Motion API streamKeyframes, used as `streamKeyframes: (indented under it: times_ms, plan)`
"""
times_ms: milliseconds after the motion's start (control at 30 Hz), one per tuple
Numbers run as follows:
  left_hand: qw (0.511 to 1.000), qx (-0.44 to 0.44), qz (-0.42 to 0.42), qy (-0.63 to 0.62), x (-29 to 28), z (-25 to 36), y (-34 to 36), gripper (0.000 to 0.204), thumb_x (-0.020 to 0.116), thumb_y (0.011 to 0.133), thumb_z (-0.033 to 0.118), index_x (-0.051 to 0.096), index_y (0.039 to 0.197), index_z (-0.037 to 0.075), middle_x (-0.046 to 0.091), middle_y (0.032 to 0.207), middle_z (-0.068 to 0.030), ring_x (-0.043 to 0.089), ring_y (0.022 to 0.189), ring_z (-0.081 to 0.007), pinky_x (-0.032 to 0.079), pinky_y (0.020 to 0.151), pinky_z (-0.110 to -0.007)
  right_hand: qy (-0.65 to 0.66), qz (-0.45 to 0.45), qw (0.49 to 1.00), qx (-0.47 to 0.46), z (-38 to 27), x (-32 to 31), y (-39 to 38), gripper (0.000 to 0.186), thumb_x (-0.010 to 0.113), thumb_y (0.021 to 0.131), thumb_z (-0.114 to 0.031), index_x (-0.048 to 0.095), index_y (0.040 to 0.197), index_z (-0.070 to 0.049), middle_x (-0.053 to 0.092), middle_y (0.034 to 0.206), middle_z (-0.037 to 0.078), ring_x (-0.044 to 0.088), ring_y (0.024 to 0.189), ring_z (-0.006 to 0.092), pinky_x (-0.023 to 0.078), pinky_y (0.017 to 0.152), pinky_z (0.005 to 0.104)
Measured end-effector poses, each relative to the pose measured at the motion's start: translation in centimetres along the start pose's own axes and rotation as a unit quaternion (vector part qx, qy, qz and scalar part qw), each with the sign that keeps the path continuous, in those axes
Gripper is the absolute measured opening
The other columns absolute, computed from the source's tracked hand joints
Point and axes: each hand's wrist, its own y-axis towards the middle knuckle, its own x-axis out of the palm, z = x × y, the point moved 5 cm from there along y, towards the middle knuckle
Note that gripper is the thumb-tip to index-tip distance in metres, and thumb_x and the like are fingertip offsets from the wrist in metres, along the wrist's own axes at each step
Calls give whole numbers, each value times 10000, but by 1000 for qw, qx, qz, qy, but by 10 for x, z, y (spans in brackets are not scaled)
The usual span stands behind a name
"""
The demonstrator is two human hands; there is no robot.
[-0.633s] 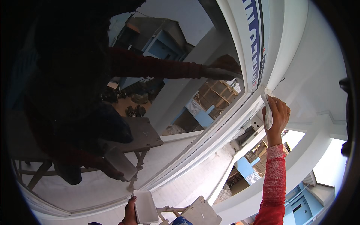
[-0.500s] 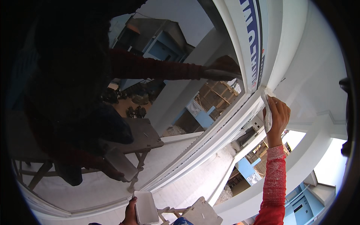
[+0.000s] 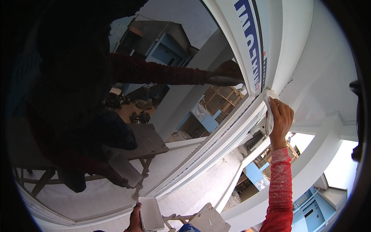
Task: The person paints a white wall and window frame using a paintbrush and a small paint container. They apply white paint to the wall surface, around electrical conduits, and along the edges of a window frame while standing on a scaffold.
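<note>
My right hand [image 3: 282,121] is raised at the right and closed around a flat, white-smeared putty scraper [image 3: 269,112]. The scraper's upper end meets the corner where the white window frame [image 3: 222,133] joins the white trim. Its exact blade shape is hard to make out. Low in the view, my left hand [image 3: 135,219] grips the left side of a shallow white rectangular tray [image 3: 148,199]. White dust covers the red sleeve [image 3: 281,174] of my right arm.
Dark window glass [image 3: 154,116] fills the left, reflecting my arms and a bench. Below stands a wooden trestle [image 3: 208,219] with a board top. A sign with a blue band [image 3: 251,50] runs above the frame. A white curved column [image 3: 309,162] rises at right.
My right hand and the scraper have shifted slightly left along the corner, and the view has turned a little. My left hand still holds the tray in the same place.
</note>
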Motion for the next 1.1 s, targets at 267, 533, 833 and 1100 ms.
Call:
streamKeyframes:
  times_ms: [267,533,833,1100]
  plan:
    - [1000,9,-1,3,-1,1,-4,639,549,966,590,569,1382,106,673,1230,-62,680,1099,-236,565,951,-427,7,-18,1000,21,-2,-6,1,421,770,744,-29,734,1154,-114,702,1068,38,641,1017,227,446,957,387]
    - [1000,-7,-1,13,4,4,-8,648,555,955,601,574,1383,114,675,1226,-59,679,1094,-235,565,949,-434,110,-2,993,51,4,-13,-3,379,782,750,-73,737,1126,-100,719,1052,62,656,991,245,463,937,409]
    - [998,28,17,61,-11,1,1,685,565,924,640,581,1382,132,679,1222,-51,675,1096,-239,555,952,-459,215,-9,959,186,-17,-34,-48,301,753,790,-48,720,1090,-49,713,1014,105,658,981,281,476,872,407]
    - [996,40,9,73,-13,8,-6,685,523,949,647,554,1409,142,668,1255,-57,661,1129,-225,545,960,-431,580,-6,509,636,-165,-117,-206,532,756,824,-141,569,1265,90,648,1141,158,630,1060,211,478,966,339]
